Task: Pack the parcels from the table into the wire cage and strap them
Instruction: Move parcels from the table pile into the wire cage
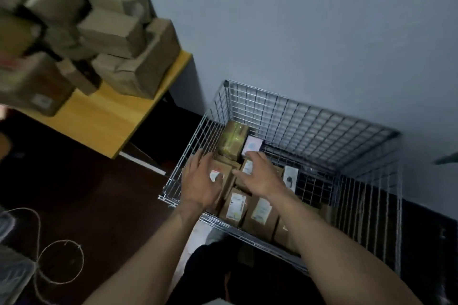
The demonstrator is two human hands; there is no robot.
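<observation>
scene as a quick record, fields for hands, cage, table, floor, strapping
left hand: open, fingers spread over packed parcels
right hand: open, fingers spread over the same parcels
wire cage: partly filled, right part bare
table: stacked parcels not yet packed
floor: string looped, left of the cage
strapping: not yet done

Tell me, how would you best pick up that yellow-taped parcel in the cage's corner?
Probably from above, gripping its top end: the yellow-taped parcel stands upright, with the cage wall on its left and a white box on its right.
</observation>
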